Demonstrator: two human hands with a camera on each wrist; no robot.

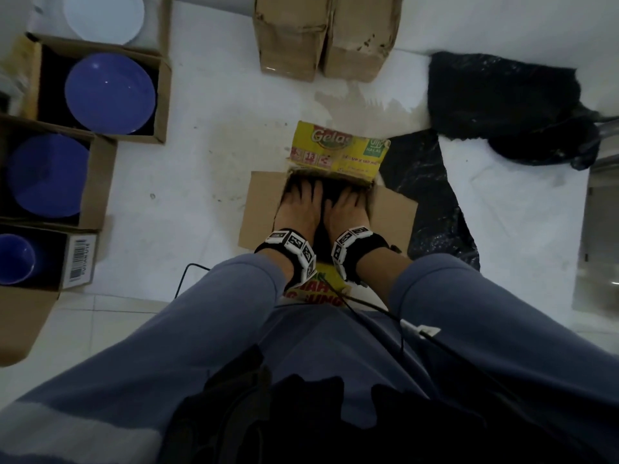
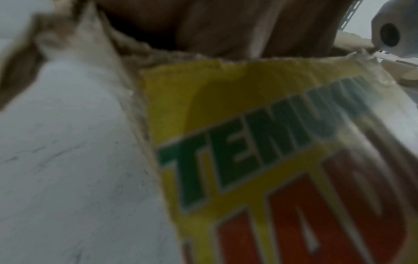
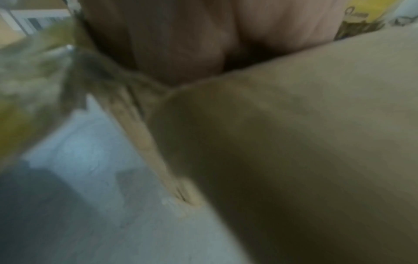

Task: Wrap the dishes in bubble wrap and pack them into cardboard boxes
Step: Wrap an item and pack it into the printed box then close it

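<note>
A cardboard box with yellow printed flaps [image 1: 338,152] stands open on the white floor at the middle of the head view. Both hands reach down inside it. My left hand [image 1: 301,195] and right hand [image 1: 348,200] lie side by side with fingers stretched out, pressing on something dark [image 1: 326,192] in the box; what it is stays hidden. The left wrist view shows the near yellow flap [image 2: 248,142] and the hand [image 2: 203,26] behind it. In the blurred right wrist view the hand [image 3: 181,35] sits past a brown flap [image 3: 294,142]. A sheet of black bubble wrap [image 1: 432,209] lies right of the box.
At the left, open boxes hold a blue plate [image 1: 110,93], a second blue plate [image 1: 47,175] and a blue cup [image 1: 15,259]. A white plate [image 1: 104,16] lies at top left. Two brown boxes [image 1: 321,38] stand at the back, a black bundle [image 1: 502,105] at the right.
</note>
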